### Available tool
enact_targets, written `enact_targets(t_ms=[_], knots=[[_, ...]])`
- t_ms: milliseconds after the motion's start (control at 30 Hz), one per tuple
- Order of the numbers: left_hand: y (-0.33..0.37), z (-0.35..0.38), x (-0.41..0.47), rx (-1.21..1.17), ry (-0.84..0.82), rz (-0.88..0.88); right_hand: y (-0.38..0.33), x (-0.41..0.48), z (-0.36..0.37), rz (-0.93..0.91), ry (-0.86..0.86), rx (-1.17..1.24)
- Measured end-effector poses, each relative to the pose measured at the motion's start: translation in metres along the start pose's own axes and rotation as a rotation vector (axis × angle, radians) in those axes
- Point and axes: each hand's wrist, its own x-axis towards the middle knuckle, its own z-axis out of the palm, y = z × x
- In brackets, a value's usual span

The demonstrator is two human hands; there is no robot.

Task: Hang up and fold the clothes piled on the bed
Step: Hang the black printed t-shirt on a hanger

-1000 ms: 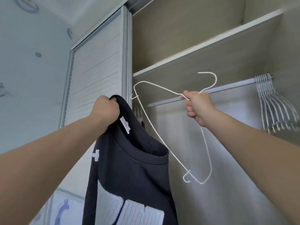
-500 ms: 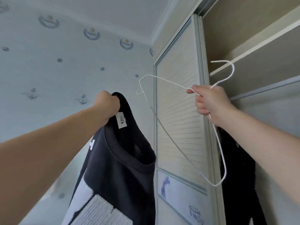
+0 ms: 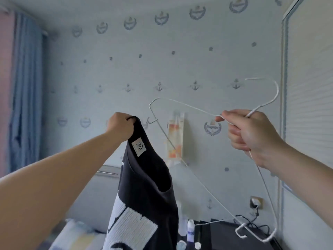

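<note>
- as it hangs from a single grip at the collar [image 3: 138, 124], the dark top [image 3: 149, 192] reads as soft, limp and fairly light. it will likely sag and twist freely, so the collar rim or the shoulder seams are the places to take hold.
- left hand [image 3: 120, 127]: fingers curled tight over the back of the collar, just above the sewn label [image 3: 139, 145]. the body of the top falls toward 6 o'clock from the grip, with the neck opening gaping toward 3 o'clock.
- right hand [image 3: 252, 134]: clamped round the neck of the white wire hanger [image 3: 192, 107]. the hook rises toward 1 o'clock and the frame slants away toward 6 o'clock.
- hanger: thin and stiff, probably light and springy. its far tip lies just beside the collar, at 3 o'clock of the left hand, not yet inside the neck opening.
</note>
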Motion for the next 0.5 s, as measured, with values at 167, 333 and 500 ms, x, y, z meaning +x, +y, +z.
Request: enact_targets(t_ms=[167, 333, 500], knots=[[-0.074, -0.079, -0.027, 0.033, 0.045, -0.173, 0.034, -0.055, 0.085, 0.091, -0.159, 0.066], [-0.132, -0.158, -0.069, 0.138, 0.067, -0.214, 0.060, -0.115, 0.177, 0.125, -0.269, 0.099], [-0.185, -0.234, -0.108, 0.267, 0.030, -0.204, 0.083, -0.166, 0.263, 0.076, -0.332, 0.117]])
